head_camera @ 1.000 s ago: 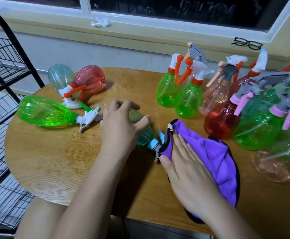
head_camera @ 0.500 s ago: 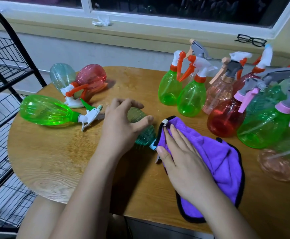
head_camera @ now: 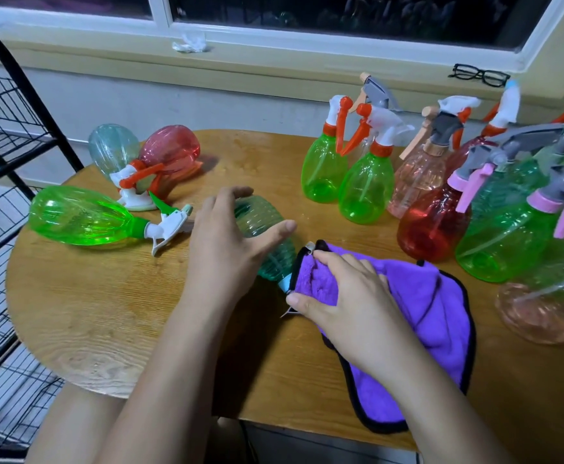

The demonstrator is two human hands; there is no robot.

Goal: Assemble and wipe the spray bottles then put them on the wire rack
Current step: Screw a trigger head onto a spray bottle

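The wiping step was in hand. Taking twelve o'clock as the window side of the table (head_camera: 89, 313), a teal bottle (head_camera: 275, 262) lay on its side near the middle, base toward eleven o'clock and neck toward five. The left hand (head_camera: 222, 249) arched over its ribbed body, fingers draped across the top and thumb against the near side, pinning it down. The right hand (head_camera: 351, 303) had its fingers curled into the purple cloth (head_camera: 438, 316), bunching one edge over the spray head. Only a pale blue collar and a sliver of trigger showed past the cloth, so the head seemed fitted, though how tightly could not be told. The rest of the cloth trailed flat toward four o'clock.

A green bottle (head_camera: 79, 217) lay at nine o'clock, a pale and a red one (head_camera: 170, 150) lay at ten to eleven, and a crowd of standing bottles (head_camera: 364, 189) filled one to three. The wire rack (head_camera: 2, 135) stood off the table's edge at nine. With so many bottles on the table, most of the task probably lay ahead.

The next move likely called for rubbing the cloth round the head and down the ribs while the left hand turned the bottle. The round plastic would roll if that hold slackened. Carrying it to the rack would mean clearing the green bottle lying between.
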